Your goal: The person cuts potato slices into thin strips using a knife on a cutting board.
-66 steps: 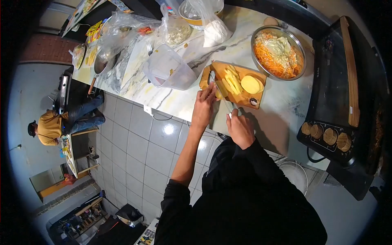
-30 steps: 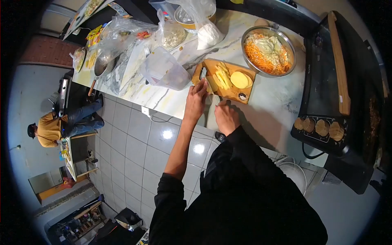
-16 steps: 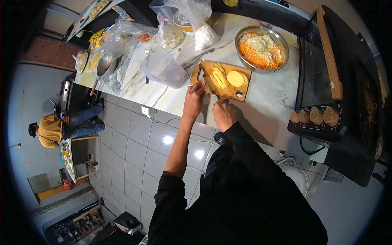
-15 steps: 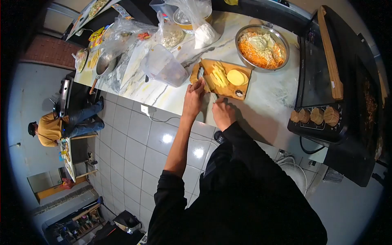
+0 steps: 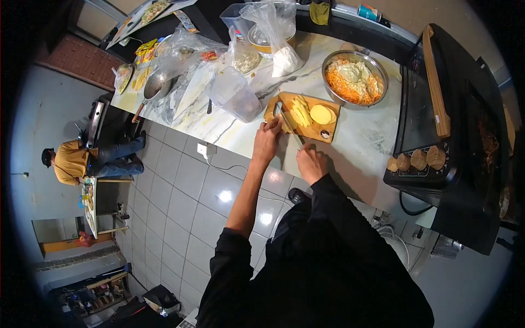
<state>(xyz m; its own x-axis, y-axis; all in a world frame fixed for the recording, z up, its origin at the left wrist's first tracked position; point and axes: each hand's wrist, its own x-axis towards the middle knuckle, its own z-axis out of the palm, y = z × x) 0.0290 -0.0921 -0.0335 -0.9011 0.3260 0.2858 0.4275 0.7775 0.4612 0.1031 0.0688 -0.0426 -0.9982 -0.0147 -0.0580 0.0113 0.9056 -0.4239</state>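
Note:
My right hand point(image 5: 311, 164) is closed around the handle of a knife point(image 5: 293, 130), whose blade reaches over a small wooden cutting board point(image 5: 332, 131). At the board's left end, the bent fingers of my left hand point(image 5: 268, 141) press down beside the blade. What lies under those fingertips is hidden; it may be a pale slice. Yellow strips, like cut potato, form a pile point(image 5: 301, 111) in the board's middle. Right of them lies a stack of round yellow slices point(image 5: 322, 115). A small whitish piece point(image 5: 325, 134) sits near the board's lower right corner.
Behind the board stands a steel bowl point(image 5: 355, 82) of shredded orange and pale food. A clear plastic container point(image 5: 240, 98) and a fork point(image 5: 210, 93) are to the left, with plastic bags farther back. A black oven point(image 5: 426, 109) stands right. Another person point(image 5: 74, 161) is far left.
The whole view has shifted, so the counter sits lower in the frame. Both hands stay at the board's near left end, the knife still in my right hand.

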